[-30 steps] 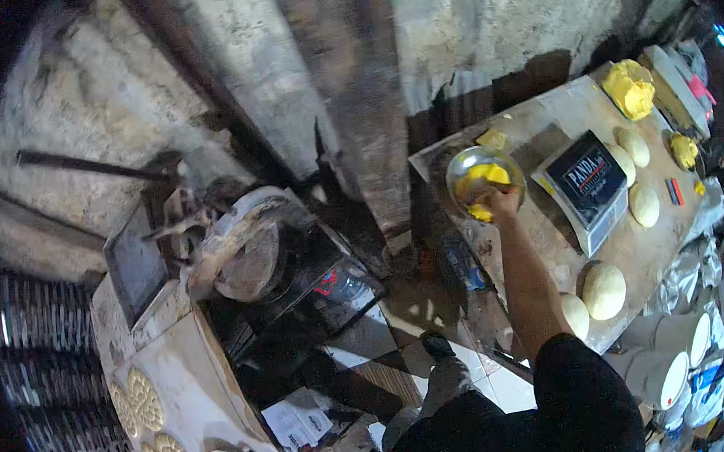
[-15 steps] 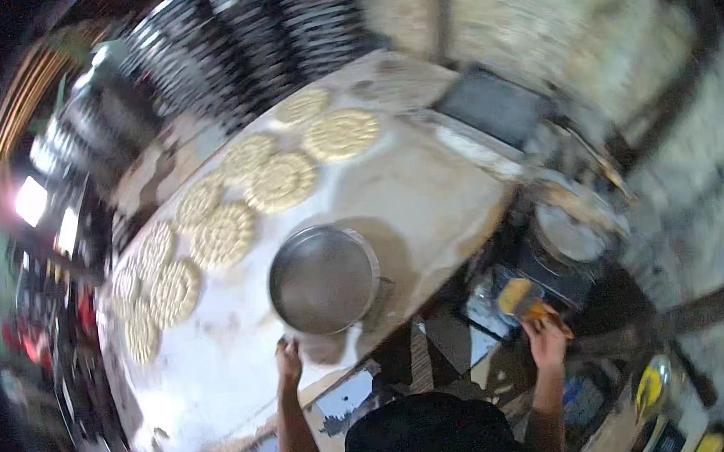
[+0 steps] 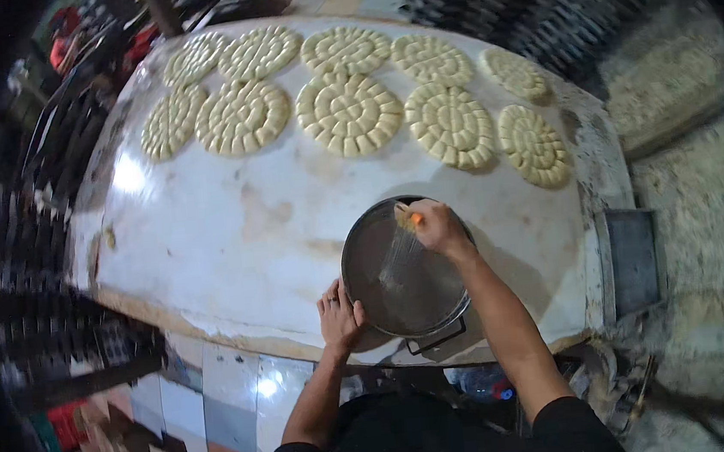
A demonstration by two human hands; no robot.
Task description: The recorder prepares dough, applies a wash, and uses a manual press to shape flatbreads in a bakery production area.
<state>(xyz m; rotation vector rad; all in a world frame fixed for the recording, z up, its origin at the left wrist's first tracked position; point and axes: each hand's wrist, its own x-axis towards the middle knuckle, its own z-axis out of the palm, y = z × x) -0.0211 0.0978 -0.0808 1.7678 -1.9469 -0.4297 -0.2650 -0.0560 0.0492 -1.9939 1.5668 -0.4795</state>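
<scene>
Dark metal, the round pan (image 3: 426, 293) sits in front of me near the close edge of the counter (image 3: 206, 218), its open mouth up and its handle (image 3: 437, 336) toward me. Inside it I see a dull grey-brown floor with pale streaks over the middle. My right hand (image 3: 440, 228) is closed around a brush (image 3: 404, 218), over the far part of the pan, within its rim. From my fist a pale fan slants toward me and a little left, seemingly the bristles; blur keeps me from telling where they end, and my fingers hide most of the grip. My left hand (image 3: 341, 318) is loosely curled, its thumb against the pan's left side. Beyond lie two rows of scored dough rounds (image 3: 350, 113). A grey rectangular tray (image 3: 632, 263) stands at the counter's right end. The dark racks (image 3: 567, 10) behind are smeared and cut off.
</scene>
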